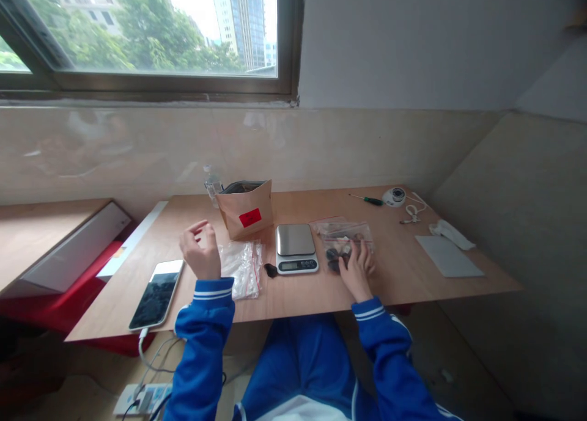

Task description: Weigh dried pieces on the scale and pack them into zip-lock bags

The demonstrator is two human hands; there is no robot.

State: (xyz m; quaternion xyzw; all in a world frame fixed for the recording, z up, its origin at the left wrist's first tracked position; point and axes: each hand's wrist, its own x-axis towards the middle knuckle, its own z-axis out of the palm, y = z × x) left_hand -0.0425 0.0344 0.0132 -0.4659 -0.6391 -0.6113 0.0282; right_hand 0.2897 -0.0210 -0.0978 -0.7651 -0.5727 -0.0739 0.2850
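Your right hand (357, 270) rests on a clear zip bag (337, 230), its fingers bent and a little parted; you can't tell whether they pinch anything. Your left hand (202, 253) is raised near the kraft pouch (233, 218), fingers loosely curled, contents unclear. The bag lies flat just right of the scale (296, 240), its plastic wrinkled, with dark, rounded pieces (332, 254) showing inside.
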